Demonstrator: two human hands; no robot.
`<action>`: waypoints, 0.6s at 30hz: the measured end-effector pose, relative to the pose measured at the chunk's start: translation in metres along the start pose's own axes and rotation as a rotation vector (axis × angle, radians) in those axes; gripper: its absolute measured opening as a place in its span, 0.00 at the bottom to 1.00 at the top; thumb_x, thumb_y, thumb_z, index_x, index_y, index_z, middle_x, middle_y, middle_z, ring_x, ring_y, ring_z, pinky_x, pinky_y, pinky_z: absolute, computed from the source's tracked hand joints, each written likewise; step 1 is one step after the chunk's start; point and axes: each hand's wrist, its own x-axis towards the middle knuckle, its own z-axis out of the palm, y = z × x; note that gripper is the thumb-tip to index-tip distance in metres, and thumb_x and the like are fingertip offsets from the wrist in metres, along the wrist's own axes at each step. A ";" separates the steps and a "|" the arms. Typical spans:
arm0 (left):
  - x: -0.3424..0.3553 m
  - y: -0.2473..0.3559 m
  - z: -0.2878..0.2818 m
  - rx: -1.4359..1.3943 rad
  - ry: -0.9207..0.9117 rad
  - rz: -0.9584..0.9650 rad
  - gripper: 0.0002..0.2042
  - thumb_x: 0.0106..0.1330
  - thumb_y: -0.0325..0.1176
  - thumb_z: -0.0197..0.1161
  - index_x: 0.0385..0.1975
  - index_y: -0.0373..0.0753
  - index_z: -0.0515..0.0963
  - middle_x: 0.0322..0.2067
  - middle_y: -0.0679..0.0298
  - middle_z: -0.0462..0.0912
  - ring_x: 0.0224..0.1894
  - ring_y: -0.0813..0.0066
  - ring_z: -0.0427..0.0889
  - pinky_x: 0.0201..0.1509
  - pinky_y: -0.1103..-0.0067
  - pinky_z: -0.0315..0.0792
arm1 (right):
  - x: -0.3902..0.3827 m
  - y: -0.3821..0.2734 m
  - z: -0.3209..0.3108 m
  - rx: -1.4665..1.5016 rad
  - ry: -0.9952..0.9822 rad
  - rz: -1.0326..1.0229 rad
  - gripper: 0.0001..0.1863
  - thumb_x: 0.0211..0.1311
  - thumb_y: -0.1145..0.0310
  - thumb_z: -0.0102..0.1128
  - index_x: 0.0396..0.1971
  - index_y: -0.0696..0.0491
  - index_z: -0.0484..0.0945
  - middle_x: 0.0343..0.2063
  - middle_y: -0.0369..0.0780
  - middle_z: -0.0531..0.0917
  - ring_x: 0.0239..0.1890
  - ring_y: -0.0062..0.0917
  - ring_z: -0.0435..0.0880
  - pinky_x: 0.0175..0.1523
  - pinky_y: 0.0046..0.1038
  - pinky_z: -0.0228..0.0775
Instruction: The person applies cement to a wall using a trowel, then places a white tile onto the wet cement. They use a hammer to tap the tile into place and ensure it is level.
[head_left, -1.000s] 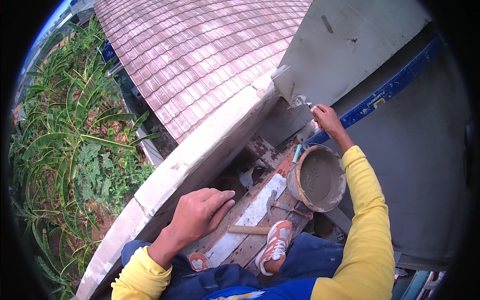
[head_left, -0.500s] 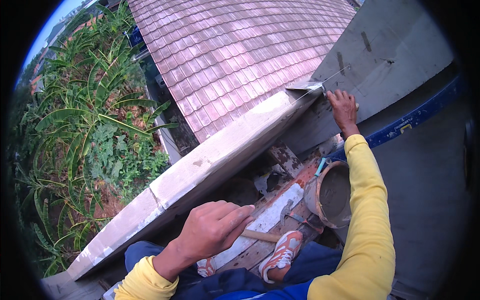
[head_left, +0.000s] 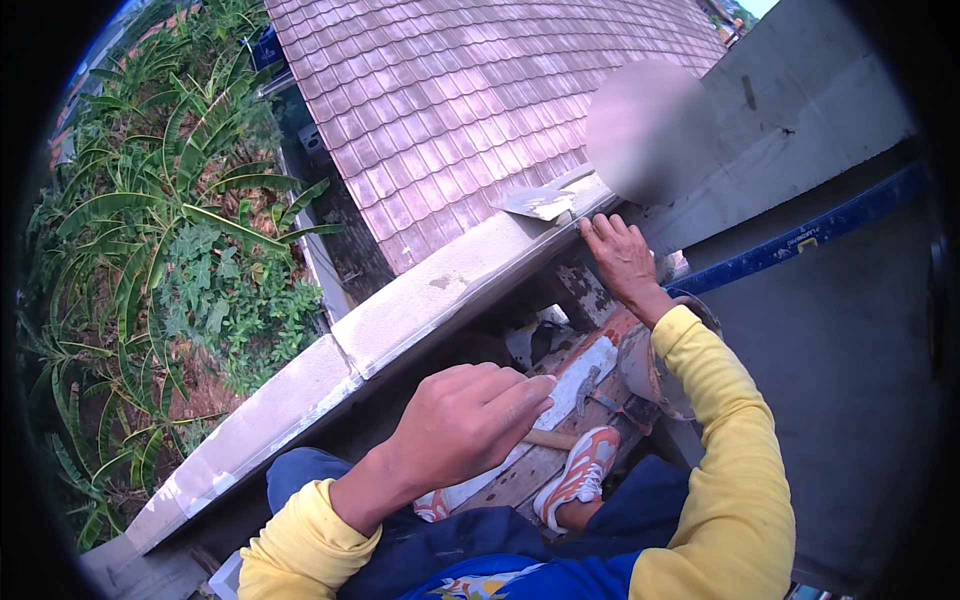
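Observation:
My right hand [head_left: 622, 258] is closed around the handle of a trowel, mostly hidden by the fingers. The metal blade of the trowel [head_left: 538, 203] lies at the top of a pale, rendered wall [head_left: 400, 315], with some grey mortar near it. My left hand [head_left: 468, 420] is held above my lap, fingers curled and thumb pressed to the forefinger; what is inside them, if anything, is hidden. Below my right forearm stands a mortar-stained bucket [head_left: 642, 368], partly covered by the sleeve.
A claw hammer [head_left: 587, 386] and a wooden handle [head_left: 550, 439] lie on the boards by my shoe [head_left: 580, 478]. A blue spirit level [head_left: 745, 266] leans along the grey wall at right. Beyond the pale wall are a tiled roof [head_left: 430, 120] and banana plants [head_left: 150, 230] far below.
My right hand has drawn the trowel left and nearer along the wall top. The left hand sits slightly further right and higher, and the view has shifted a little.

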 end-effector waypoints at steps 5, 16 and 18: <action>-0.011 0.005 -0.010 -0.016 0.039 0.028 0.11 0.63 0.27 0.72 0.45 0.37 0.84 0.28 0.61 0.84 0.29 0.63 0.85 0.33 0.71 0.78 | 0.008 -0.080 -0.032 -0.011 -0.041 -0.046 0.19 0.60 0.69 0.57 0.53 0.55 0.77 0.40 0.36 0.77 0.44 0.26 0.78 0.41 0.29 0.69; -0.036 0.009 -0.017 -0.024 0.069 0.040 0.10 0.63 0.26 0.72 0.44 0.36 0.85 0.28 0.59 0.85 0.29 0.62 0.86 0.34 0.70 0.80 | 0.030 -0.226 -0.092 0.354 -0.030 -0.261 0.24 0.65 0.64 0.57 0.60 0.54 0.75 0.44 0.38 0.77 0.48 0.26 0.79 0.42 0.28 0.71; -0.031 0.008 -0.015 -0.052 0.094 0.073 0.11 0.62 0.25 0.72 0.44 0.36 0.85 0.28 0.59 0.85 0.29 0.62 0.86 0.33 0.71 0.79 | 0.024 -0.221 -0.105 0.351 0.009 -0.298 0.23 0.66 0.61 0.55 0.58 0.56 0.75 0.45 0.36 0.77 0.48 0.24 0.79 0.41 0.28 0.71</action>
